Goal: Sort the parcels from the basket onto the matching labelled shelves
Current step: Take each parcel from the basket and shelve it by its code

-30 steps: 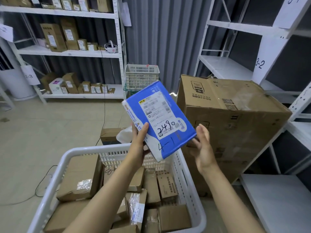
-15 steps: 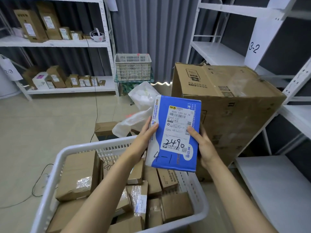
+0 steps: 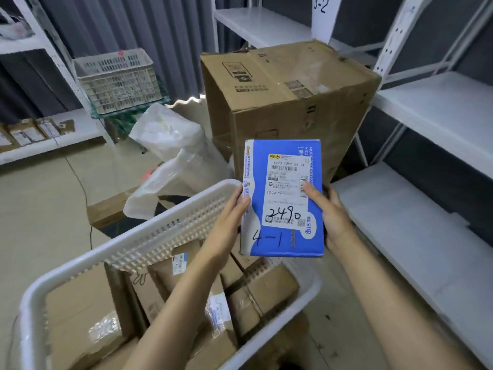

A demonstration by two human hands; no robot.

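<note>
Left hand [image 3: 230,221] and right hand [image 3: 330,216] grip the blue parcel [image 3: 285,244] — tilted before, upright now — white label, handwritten 2490, 4-1.

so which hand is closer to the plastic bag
Left. The left hand grips the blue parcel on the side toward the plastic bag; the right hand holds the opposite side, farther away.

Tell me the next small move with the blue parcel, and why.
Probably carry the blue parcel off to look for shelf 4-1: the left hand and right hand grip it with "4-1" handwritten on its face, while the only shelf tag in view reads 3-2.
</note>
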